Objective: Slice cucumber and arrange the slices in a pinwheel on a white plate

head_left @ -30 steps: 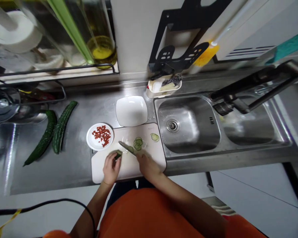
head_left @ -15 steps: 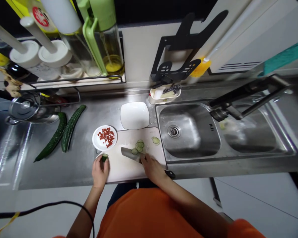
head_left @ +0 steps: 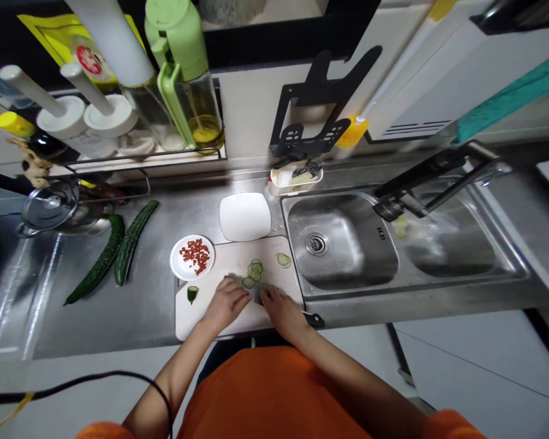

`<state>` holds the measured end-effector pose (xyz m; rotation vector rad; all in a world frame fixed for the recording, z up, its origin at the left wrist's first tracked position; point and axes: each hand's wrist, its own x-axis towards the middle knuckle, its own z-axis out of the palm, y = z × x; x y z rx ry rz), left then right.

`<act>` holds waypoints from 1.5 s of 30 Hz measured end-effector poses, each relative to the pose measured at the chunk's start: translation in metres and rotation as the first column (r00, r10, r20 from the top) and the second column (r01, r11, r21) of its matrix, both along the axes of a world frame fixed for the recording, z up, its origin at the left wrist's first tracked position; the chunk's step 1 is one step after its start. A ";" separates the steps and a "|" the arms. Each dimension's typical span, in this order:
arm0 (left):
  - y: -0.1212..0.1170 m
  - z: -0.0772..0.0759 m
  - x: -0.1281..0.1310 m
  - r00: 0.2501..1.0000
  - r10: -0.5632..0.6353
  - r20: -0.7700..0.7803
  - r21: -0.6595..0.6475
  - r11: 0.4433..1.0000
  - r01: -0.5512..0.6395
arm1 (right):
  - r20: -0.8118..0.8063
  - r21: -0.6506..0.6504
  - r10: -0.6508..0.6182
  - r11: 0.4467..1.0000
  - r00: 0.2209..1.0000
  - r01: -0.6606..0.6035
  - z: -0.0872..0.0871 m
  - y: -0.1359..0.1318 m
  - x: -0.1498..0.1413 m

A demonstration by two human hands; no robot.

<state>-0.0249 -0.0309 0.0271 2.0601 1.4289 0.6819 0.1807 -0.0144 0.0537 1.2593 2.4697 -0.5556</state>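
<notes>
My right hand (head_left: pixel 282 312) is closed around the handle of a kitchen knife (head_left: pixel 257 294), whose blade lies low over the cutting board (head_left: pixel 274 247). My left hand (head_left: pixel 229 303) reaches over the blade with its fingers stretched out, covering most of it; whether they touch the steel I cannot tell. Thin cucumber slices (head_left: pixel 255 270) lie overlapping just beyond the blade, and a few more slices (head_left: pixel 283 260) sit near the board's right edge. A cucumber end piece (head_left: pixel 192 294) rests alone on the left of the board.
A round plate of chopped red bits (head_left: pixel 187 245) overlaps the board's upper left corner. Behind the board stands a white square plate (head_left: pixel 244 216). Two whole cucumbers (head_left: pixel 130 244) lie left, the sink (head_left: pixel 343 244) is right. A black handle (head_left: pixel 315 320) juts past the board's right edge.
My left hand has let go of the cucumber end piece, leaving it on the board, and has moved right to the knife blade. My right hand still holds the knife.
</notes>
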 end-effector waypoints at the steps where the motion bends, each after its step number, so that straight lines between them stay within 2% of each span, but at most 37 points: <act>1: 0.007 0.000 0.007 0.999 -0.032 -0.010 -0.023 0.999 0.032 | 0.002 0.009 0.001 1.000 1.000 -0.001 0.001 -0.001 0.001; 5: 0.023 -0.010 0.019 0.995 -0.071 -0.066 -0.034 0.997 0.069 | 0.015 0.031 -0.024 0.999 1.000 0.024 0.004 -0.004 0.006; 10: 0.032 -0.022 0.016 0.996 -0.053 -0.068 -0.017 0.999 0.052 | -0.003 0.007 -0.053 0.999 0.999 0.054 0.010 -0.008 0.014; 17: 0.039 -0.029 0.009 0.996 0.086 0.021 -0.058 0.995 -0.084 | -0.025 -0.065 -0.086 0.994 0.996 0.084 0.015 -0.021 0.031; 20: 0.044 -0.036 0.016 0.994 0.108 -0.028 -0.098 0.989 -0.111 | -0.024 -0.082 -0.100 0.992 0.995 0.097 0.014 -0.027 0.036; 25: 0.052 -0.044 0.034 0.974 0.218 -0.065 -0.152 0.962 -0.226 | -0.014 -0.089 -0.102 0.991 0.995 0.100 0.013 -0.031 0.040; 34: 0.056 -0.052 0.037 0.990 0.141 0.014 -0.144 0.980 -0.138 | -0.005 -0.112 -0.114 0.987 0.994 0.112 0.013 -0.033 0.041; 45: 0.055 -0.044 0.040 0.997 0.079 -0.019 -0.121 0.989 -0.081 | 0.002 -0.089 -0.096 0.991 0.995 0.096 0.009 -0.032 0.043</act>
